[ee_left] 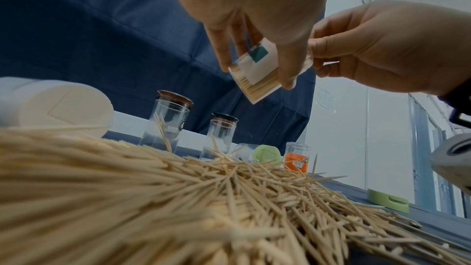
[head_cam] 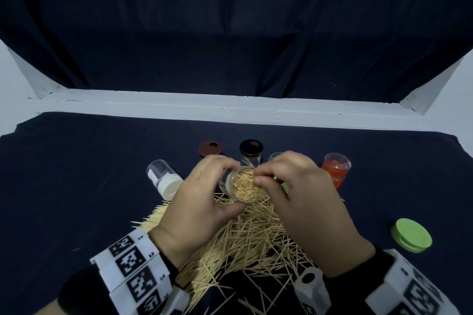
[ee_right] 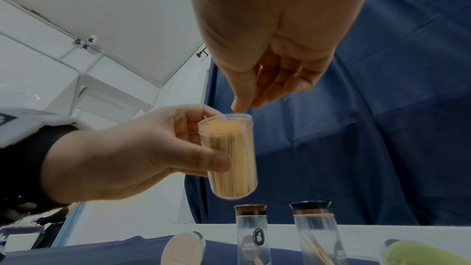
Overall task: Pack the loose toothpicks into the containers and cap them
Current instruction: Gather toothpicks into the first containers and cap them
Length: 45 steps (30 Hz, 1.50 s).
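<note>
- Above the toothpick pile (head_cam: 245, 240), head view: left hand (head_cam: 204, 202) grips the clear container (head_cam: 243, 185) tilted toward the wearer, presumably to expose its mouth; right hand (head_cam: 302, 202) pinches at the rim with thumb and forefinger.
- Left wrist view: fingers (ee_left: 221, 51) wrap the labelled wall; the container hangs clear of the pile.
- Right wrist view: it looks full; fingertips (ee_right: 239, 106) touch the rim, possibly holding a pick — blurred. Green cap (head_cam: 411, 235) lies well apart.

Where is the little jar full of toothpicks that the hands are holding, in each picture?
Head: the full jar sits mid-picture, between both hands.
Left wrist: upper middle, tilted, under the fingers.
Right wrist: middle, held by the left hand.
Shared landmark: the black-capped jar behind.
</note>
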{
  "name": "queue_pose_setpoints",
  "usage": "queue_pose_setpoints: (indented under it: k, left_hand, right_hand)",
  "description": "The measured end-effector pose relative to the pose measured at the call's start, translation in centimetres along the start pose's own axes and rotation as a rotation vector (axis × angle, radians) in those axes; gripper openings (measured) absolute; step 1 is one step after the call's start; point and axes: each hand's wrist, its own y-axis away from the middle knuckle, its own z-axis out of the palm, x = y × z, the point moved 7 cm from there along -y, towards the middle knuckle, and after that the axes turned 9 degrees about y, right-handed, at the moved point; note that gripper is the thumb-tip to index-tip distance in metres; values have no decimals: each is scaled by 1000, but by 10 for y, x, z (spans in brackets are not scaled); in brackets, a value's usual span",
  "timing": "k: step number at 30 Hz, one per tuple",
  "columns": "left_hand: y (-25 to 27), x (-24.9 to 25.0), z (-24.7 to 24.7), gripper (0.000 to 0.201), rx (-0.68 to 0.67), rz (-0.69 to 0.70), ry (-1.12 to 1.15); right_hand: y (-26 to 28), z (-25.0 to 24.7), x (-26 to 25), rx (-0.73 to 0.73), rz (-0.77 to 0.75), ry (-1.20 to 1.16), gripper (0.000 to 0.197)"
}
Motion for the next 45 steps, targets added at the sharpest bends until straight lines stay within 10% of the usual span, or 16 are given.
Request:
queue_pose_setpoints:
  k: [5, 10, 16, 19, 24, 38, 45]
  left_hand:
    - [-1, 2, 1, 45, -26, -2, -11]
    - [0, -1, -5, 47, -10, -44, -45]
    - [-1, -2, -7, 49, -17, -71, -108]
    - [-2, -2, -3, 49, -26, -71, -103]
    - [-1, 4, 5, 48, -61, -56, -90]
    - [0, 2, 2, 47, -66, -78, -92]
    - [0, -1, 0, 47, -63, -87, -93]
  right_hand:
    - [0, 4, -17, -64, -160, 92, 21]
    - [-2, -30, 34, -40, 78, 19, 10]
    - [61, -5, 132, -957, 383, 562, 39]
    - [88, -1, 149, -1104, 465, 588, 54]
    - [91, 16, 139, -1074, 366, 487, 78]
    - [69, 45, 109, -1002, 75, 482, 15]
    - [68, 46, 113, -942, 28, 542, 15]
